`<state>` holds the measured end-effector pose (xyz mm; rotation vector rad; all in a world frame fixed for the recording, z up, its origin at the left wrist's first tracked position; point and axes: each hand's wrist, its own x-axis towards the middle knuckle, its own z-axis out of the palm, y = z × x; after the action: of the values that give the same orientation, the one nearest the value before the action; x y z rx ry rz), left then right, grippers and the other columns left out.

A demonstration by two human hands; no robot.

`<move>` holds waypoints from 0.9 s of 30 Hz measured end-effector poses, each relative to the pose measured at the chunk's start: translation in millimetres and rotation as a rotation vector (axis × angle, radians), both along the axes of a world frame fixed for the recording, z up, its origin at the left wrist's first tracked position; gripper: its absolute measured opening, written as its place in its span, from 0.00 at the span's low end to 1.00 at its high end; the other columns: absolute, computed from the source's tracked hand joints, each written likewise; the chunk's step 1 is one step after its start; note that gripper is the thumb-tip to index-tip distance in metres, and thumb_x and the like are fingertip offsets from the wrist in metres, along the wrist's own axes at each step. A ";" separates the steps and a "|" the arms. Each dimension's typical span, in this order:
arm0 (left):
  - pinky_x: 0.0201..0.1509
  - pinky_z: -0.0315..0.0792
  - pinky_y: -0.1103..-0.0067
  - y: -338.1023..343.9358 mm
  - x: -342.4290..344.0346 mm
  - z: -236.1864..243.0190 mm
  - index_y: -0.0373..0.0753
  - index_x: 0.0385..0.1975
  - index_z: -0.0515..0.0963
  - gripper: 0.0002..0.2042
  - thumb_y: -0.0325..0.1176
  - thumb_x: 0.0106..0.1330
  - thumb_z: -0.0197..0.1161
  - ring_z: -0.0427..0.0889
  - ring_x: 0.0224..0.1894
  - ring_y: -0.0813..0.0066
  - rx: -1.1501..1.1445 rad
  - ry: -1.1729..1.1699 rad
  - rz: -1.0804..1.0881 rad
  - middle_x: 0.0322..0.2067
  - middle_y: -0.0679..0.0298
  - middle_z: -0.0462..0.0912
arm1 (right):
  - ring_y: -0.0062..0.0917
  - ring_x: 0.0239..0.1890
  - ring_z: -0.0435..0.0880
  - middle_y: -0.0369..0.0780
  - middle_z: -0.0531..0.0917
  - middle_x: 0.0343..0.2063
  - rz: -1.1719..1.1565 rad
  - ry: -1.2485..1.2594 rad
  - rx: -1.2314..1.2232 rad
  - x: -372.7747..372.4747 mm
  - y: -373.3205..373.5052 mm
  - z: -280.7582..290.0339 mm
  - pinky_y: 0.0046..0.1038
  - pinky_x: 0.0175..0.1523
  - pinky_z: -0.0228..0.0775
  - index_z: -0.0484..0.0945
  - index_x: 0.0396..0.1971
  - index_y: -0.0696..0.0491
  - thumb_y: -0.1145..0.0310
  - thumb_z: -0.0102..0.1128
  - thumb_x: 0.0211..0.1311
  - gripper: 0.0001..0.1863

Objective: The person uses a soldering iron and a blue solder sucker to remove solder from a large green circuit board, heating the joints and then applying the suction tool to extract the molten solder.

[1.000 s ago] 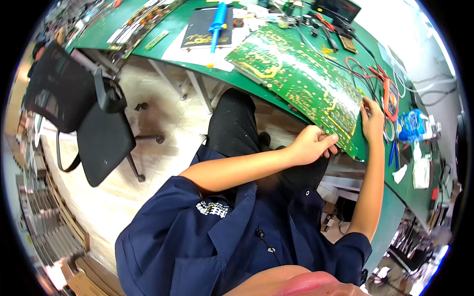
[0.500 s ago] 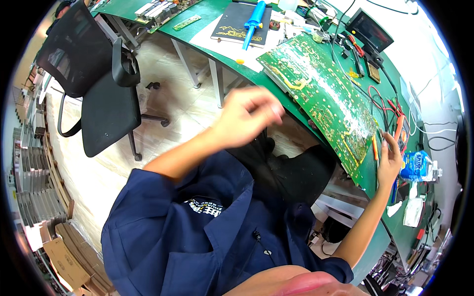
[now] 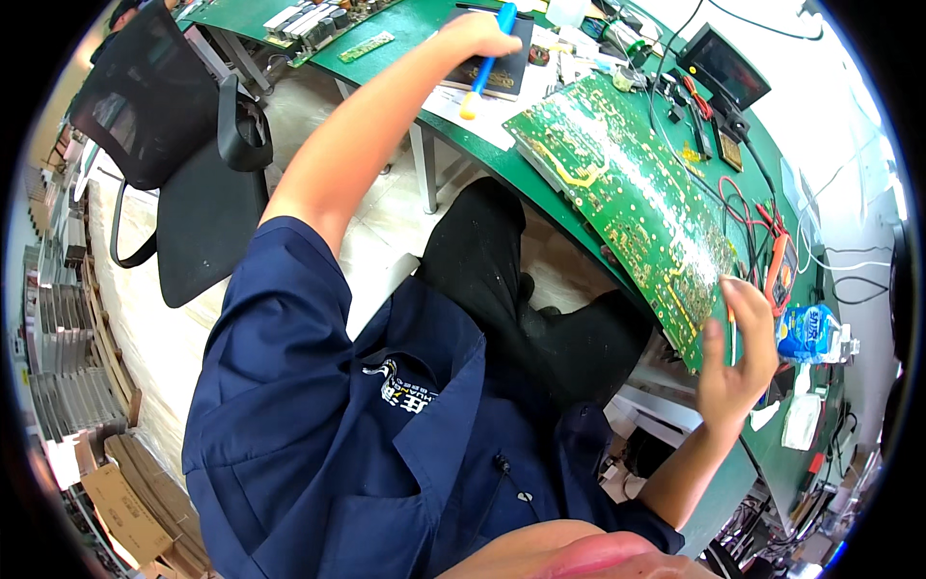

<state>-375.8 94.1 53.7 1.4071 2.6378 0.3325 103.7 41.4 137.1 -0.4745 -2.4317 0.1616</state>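
Green worktop [image 3: 463, 138], black chair [image 3: 210, 232] left. Left hand [image 3: 479, 35] stretched far over blue tool [image 3: 482, 73], grip unclear; right hand's [image 3: 738, 386] fingers parted, empty.

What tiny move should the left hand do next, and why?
I'd probably close the left hand snugly around the blue tool, because that hand covers the tool's middle, and its orange end sticks out toward the person. I can't tell whether it's gripped yet.
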 end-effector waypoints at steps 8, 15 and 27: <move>0.30 0.70 0.82 -117.3 98.6 34.4 0.33 0.44 0.66 0.17 0.41 0.65 0.55 0.73 0.30 0.73 1.155 -1.381 0.084 0.36 0.57 0.76 | 0.39 0.43 0.80 0.46 0.80 0.43 0.301 0.301 -0.432 -23.3 -51.9 -57.4 0.35 0.47 0.73 0.78 0.43 0.58 0.69 0.69 0.47 0.21; 0.50 0.71 0.66 -189.7 279.8 6.7 0.40 0.46 0.64 0.13 0.42 0.70 0.48 0.72 0.43 0.64 1.300 -1.740 -0.225 0.37 0.58 0.72 | 0.19 0.28 0.80 0.45 0.83 0.35 0.293 0.776 -1.501 -25.4 -90.1 -91.5 0.18 0.32 0.72 0.67 0.53 0.57 0.71 0.58 0.64 0.20; 0.26 0.60 0.83 -187.2 253.4 46.9 0.45 0.18 0.60 0.17 0.39 0.71 0.51 0.62 0.16 0.83 1.162 -2.389 -0.532 0.12 0.73 0.61 | 0.29 0.44 0.80 0.48 0.77 0.47 0.368 0.662 -1.003 52.7 -94.2 -83.0 0.28 0.46 0.73 0.74 0.42 0.60 0.74 0.62 0.49 0.18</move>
<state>-122.4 -93.2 100.6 0.4663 -0.0129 1.8115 156.3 -52.7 54.1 -0.2947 -1.6095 1.4717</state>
